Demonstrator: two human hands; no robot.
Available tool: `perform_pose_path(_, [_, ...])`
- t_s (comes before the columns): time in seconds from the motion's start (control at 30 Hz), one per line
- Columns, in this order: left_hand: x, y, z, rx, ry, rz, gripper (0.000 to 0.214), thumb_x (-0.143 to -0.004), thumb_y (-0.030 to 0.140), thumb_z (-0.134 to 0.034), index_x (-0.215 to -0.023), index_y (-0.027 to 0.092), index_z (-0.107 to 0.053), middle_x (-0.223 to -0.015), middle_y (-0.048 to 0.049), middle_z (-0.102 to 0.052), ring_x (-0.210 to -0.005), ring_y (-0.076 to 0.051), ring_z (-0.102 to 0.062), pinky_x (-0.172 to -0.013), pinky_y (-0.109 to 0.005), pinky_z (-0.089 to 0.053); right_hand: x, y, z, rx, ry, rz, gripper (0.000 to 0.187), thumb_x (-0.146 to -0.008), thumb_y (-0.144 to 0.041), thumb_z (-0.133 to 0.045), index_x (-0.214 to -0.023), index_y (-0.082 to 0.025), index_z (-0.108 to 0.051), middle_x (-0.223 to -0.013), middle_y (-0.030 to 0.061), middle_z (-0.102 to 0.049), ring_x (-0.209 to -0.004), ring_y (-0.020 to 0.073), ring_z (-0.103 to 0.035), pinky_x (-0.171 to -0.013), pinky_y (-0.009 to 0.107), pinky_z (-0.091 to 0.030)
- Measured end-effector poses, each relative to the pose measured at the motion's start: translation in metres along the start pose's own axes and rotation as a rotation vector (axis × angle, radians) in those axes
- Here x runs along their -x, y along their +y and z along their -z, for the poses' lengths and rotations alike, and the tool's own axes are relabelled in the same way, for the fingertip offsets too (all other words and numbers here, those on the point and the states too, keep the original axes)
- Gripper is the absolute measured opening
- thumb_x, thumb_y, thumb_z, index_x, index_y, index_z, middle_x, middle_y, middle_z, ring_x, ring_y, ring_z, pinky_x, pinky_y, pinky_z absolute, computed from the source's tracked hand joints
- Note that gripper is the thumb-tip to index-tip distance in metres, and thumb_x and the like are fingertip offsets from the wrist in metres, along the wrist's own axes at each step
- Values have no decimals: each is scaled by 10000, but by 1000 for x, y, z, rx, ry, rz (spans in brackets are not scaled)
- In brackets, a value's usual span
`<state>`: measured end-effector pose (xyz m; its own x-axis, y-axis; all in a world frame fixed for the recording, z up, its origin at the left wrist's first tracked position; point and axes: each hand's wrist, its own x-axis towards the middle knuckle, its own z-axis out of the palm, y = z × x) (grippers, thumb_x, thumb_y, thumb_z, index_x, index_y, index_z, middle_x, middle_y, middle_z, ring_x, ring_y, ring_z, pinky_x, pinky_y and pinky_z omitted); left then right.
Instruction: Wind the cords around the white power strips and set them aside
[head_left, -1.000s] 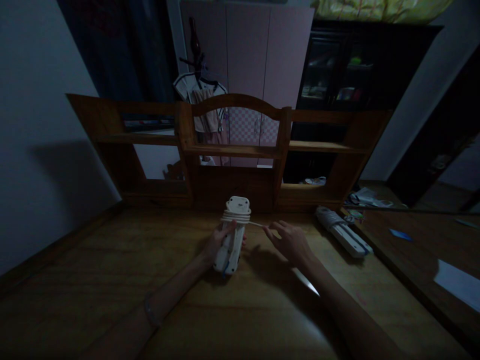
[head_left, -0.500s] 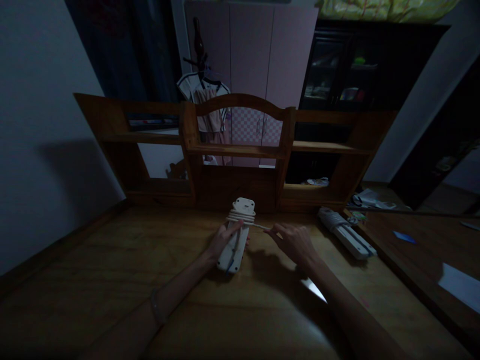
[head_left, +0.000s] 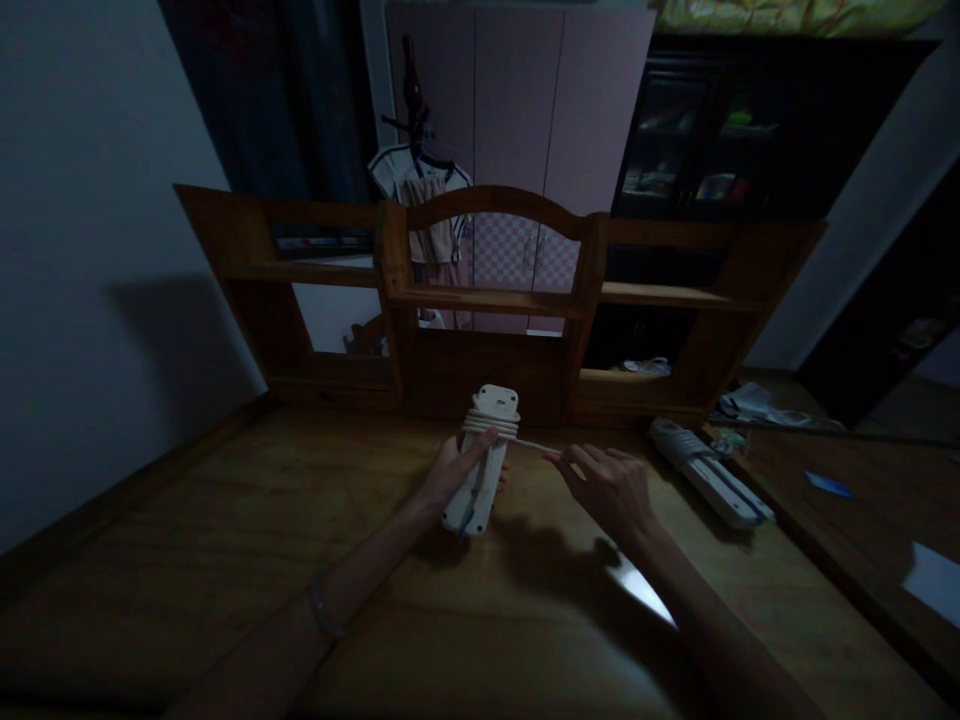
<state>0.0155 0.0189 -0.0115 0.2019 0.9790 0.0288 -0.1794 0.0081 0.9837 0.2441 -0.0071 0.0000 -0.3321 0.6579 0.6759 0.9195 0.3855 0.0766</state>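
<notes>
A white power strip (head_left: 491, 475) is held tilted above the wooden desk, its underside with dark screw spots facing me. My left hand (head_left: 459, 470) is closed around its middle, thumb on top and fingertips showing past the right edge. Several turns of white cord (head_left: 491, 424) wrap the strip's far end. From those turns a taut length of cord runs right to my right hand (head_left: 604, 485), which pinches it between thumb and fingers. Something blue shows at the strip's near end. On the desk to the right lies a second power strip (head_left: 712, 480) with cord wound round it.
A wooden shelf unit (head_left: 487, 300) stands along the desk's (head_left: 225, 530) back edge. Right of the desk is a lower brown surface with a blue card (head_left: 829, 484) and white paper (head_left: 934, 580). Behind are a pink wardrobe (head_left: 517, 110) and clothes on a stand (head_left: 424, 190).
My right hand has moved slightly right, and a longer stretch of cord shows between it and the strip. The whole view has shifted a little. The left hand keeps its hold.
</notes>
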Motion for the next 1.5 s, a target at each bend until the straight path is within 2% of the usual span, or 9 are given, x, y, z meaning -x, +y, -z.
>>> perform_pose_path(0.23, [10, 13, 2, -488, 355, -444, 544, -739, 496, -677, -1168, 197, -529, -1087, -91, -664, -974, -228, -648, -818, -298, -502, -2, 1, -11, -353, -111, -163, 226, -929, -370, -489, -832, -196, -596, -712, 31, -625, -629, 159, -575, -555, 254, -319])
perform_pose_path(0.43, [4, 15, 13, -663, 530, -461, 589, -761, 513, -650, -1247, 228, -478, -1121, -93, -659, -1007, -241, -641, -797, -293, -482, 6, -2, -32, -940, -308, -364, 269, -848, -327, -546, -1094, -224, -522, -764, -13, -556, -607, 154, -562, -500, 237, -431])
perform_pose_path(0.53, [2, 12, 16, -723, 534, -455, 605, -763, 530, -643, -1245, 203, -480, -1081, -122, -673, -937, -253, -667, -732, -284, -485, 10, -6, -39, -883, -279, -381, 212, -810, -232, -553, -1017, -198, -579, -931, 42, -590, -762, 180, -591, -645, 292, -480])
perform_pose_path(0.67, [0, 8, 20, -879, 532, -416, 662, -773, 568, -613, -1286, 184, -443, -1015, -151, -688, -867, -269, -685, -645, -264, -467, 11, -8, -39, -851, -419, -349, 292, -814, -123, -478, -1066, -176, -616, -925, 66, -643, -781, 185, -606, -687, 288, -463])
perform_pose_path(0.87, [-8, 1, 29, -1238, 513, -320, 722, -802, 539, -602, -1383, 204, -334, -1021, -148, -689, -874, -278, -684, -660, -267, -460, 15, -20, -27, -616, -404, -185, 407, -840, -114, -452, -1238, -148, -528, -1033, 117, -637, -911, 211, -594, -748, 278, -422])
perform_pose_path(1.03, [-14, -6, 36, -1285, 464, -372, 800, -809, 409, -656, -1446, 230, -206, -1163, -146, -635, -930, -272, -664, -715, -297, -481, 16, -35, -10, -436, -467, -62, 533, -840, -92, -435, -1367, -159, -384, -1019, 116, -590, -819, 197, -580, -677, 268, -388])
perform_pose_path(1.2, [-19, -12, 40, -1259, 434, -420, 944, -776, 343, -701, -1476, 224, -79, -1230, -161, -581, -1006, -280, -626, -771, -329, -490, 13, -39, 2, -427, -527, 67, 252, -831, -120, -464, -1043, -198, -577, -933, 67, -566, -738, 163, -558, -636, 256, -350])
perform_pose_path(1.27, [-20, -13, 42, -1291, 468, -417, 917, -783, 318, -693, -1470, 207, -95, -1230, -169, -574, -1001, -284, -624, -770, -333, -486, 12, -40, 7, -499, -527, 115, 167, -825, -174, -510, -979, -193, -569, -941, 58, -560, -746, 159, -555, -637, 251, -350])
perform_pose_path(1.5, [-14, -8, 49, -1477, 434, -374, 487, -863, 295, -574, -1290, 177, -372, -1084, -125, -591, -927, -251, -616, -736, -312, -463, 10, -47, 17, -654, -534, 235, 365, -761, -187, -586, -1115, -210, -496, -1041, 55, -557, -831, 178, -548, -691, 262, -375])
